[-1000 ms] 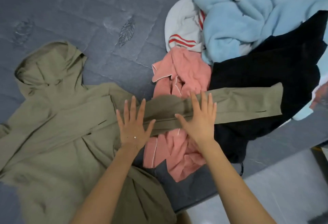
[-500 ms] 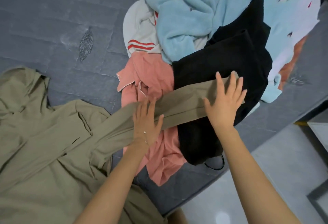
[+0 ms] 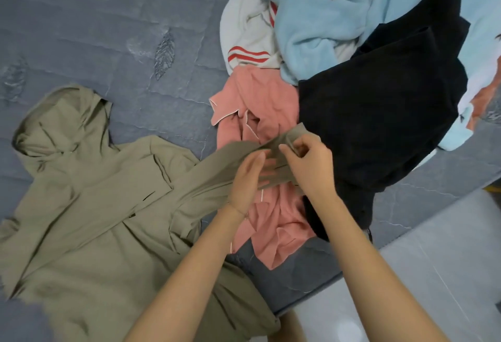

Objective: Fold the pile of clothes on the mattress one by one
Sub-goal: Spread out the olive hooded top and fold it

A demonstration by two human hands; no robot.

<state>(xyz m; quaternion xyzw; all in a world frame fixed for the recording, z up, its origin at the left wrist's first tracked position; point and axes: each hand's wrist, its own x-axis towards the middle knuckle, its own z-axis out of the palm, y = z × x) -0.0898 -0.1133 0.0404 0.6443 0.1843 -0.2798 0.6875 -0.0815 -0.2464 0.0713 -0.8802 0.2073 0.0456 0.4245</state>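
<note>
The olive hoodie [image 3: 89,206] lies spread on the mattress [image 3: 108,30], left of the pile [image 3: 379,97]. Your right hand [image 3: 311,162] pinches the cuff [image 3: 296,131] of its sleeve [image 3: 217,171], stretched over the pink garment [image 3: 260,103]; your left hand [image 3: 249,179] rests flat on the sleeve, fingers straight. Anchor with the left and carry the cuff left across the chest.

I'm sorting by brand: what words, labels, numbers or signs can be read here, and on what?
None readable. The olive hoodie, pink garment, black garment and light blue fleece show no lettering; the white garment bears only red stripes, the mattress only stitched leaves.
</note>
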